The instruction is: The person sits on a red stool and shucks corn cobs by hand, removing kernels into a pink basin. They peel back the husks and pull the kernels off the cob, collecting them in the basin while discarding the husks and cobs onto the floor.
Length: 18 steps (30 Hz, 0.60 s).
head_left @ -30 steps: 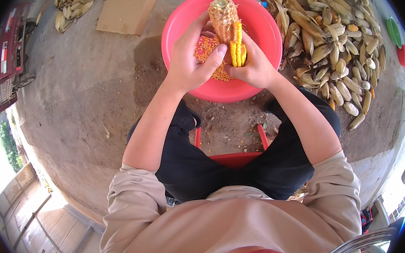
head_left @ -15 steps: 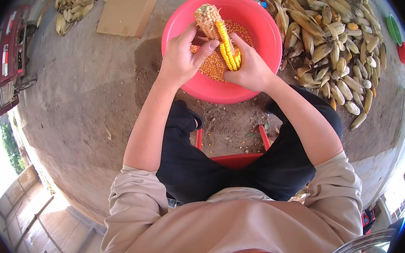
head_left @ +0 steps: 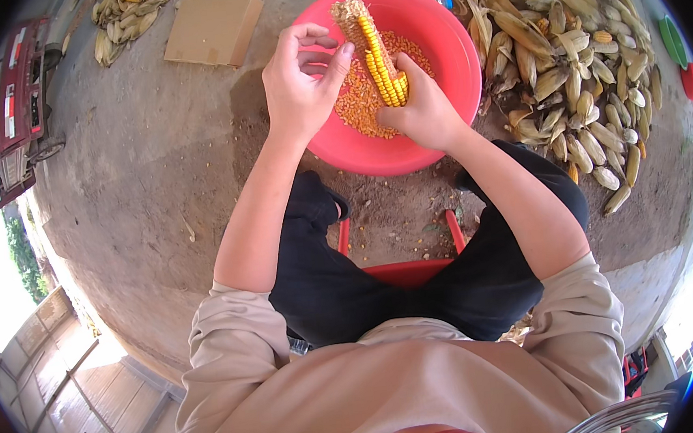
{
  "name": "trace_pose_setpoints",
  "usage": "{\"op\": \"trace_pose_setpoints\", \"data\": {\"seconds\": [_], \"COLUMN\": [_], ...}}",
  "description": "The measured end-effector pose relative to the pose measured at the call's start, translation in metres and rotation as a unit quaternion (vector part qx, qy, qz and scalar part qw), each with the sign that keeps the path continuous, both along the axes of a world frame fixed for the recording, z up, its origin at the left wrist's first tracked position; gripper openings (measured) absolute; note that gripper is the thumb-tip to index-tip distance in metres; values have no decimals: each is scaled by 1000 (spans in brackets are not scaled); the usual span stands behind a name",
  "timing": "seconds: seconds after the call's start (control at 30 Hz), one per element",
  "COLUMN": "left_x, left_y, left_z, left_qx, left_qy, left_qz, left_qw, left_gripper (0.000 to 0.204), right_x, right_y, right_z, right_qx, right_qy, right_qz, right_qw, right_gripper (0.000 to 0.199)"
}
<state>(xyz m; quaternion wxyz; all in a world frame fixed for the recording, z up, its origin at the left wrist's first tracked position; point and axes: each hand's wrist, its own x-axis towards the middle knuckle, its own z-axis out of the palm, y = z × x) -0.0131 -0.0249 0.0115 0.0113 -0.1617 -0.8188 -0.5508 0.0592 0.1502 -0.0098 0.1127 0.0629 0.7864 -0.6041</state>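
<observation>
Right hand (head_left: 428,112), fingers round a half-bare yellow corncob (head_left: 377,55), over the round pink plastic basin (head_left: 459,69), presumably catching orange kernels (head_left: 357,111); left hand (head_left: 297,86) loosely open.

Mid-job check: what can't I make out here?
Head view:
Underside of the corn cob: faces away; right hand partly covers its near end.
Loose kernels: partly behind cob and hand.
Left hand: thumb contact with cob too small to tell.
Corn heap: far end cut off by upper edge.

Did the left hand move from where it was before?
Yes, it moved left. Judged against the pink basin, the left hand has shifted outward and now covers more of the basin's left rim.
</observation>
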Motion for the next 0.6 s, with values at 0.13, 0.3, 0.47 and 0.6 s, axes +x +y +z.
{"op": "trace_pose_setpoints", "data": {"seconds": [0.13, 0.3, 0.47, 0.6], "left_x": [-7, -11, -15, -14], "left_y": [-10, -15, -13, -14], "left_z": [10, 6, 5, 4], "left_qx": [-129, -180, -193, -211], "left_qy": [224, 263, 322, 299], "left_qz": [-80, -123, -137, -136], "left_qw": [963, 940, 917, 921], "left_gripper": [13, 20, 19, 18], "right_x": [-1, 1, 3, 3], "right_y": [2, 1, 1, 1], "right_z": [-7, -6, -9, -6], "right_qx": [-6, 25, 32, 63], "right_qy": [3, -1, -8, -21], "right_qz": [9, 31, 42, 53], "right_qw": [1000, 999, 999, 996], "right_gripper": [55, 60, 67, 68]}}
